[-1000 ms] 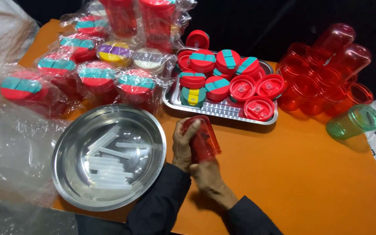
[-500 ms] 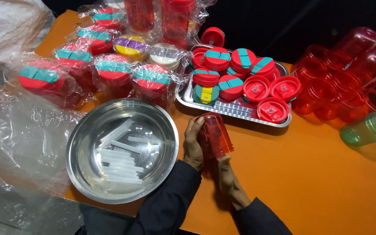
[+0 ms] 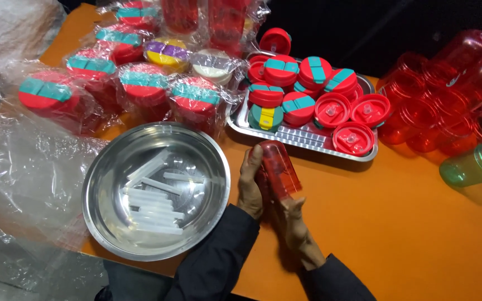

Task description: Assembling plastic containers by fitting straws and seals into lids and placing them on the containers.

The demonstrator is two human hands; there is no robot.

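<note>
Both hands grip one red see-through bottle [image 3: 277, 167], held on its side low over the orange table [image 3: 408, 223]. My left hand [image 3: 250, 184] wraps its left flank. My right hand [image 3: 297, 231] holds its near end from below. Just left of my hands stands a round steel bowl [image 3: 107, 223] with several white plastic straws [image 3: 154, 198] lying in it. Beyond the bottle is a steel tray [image 3: 308, 139] piled with red lids [image 3: 352, 136], some fitted with teal flaps.
Several wrapped bottles with red and teal lids [image 3: 140, 83] stand at the back left. Loose clear plastic wrap [image 3: 23, 173] lies to the left. A heap of bare red bottles [image 3: 447, 95] and one green bottle [image 3: 475, 164] lie at the right.
The view has shifted a little; the bottle stays in both hands and has tipped slightly more onto its side. Nothing else on the table has moved.
</note>
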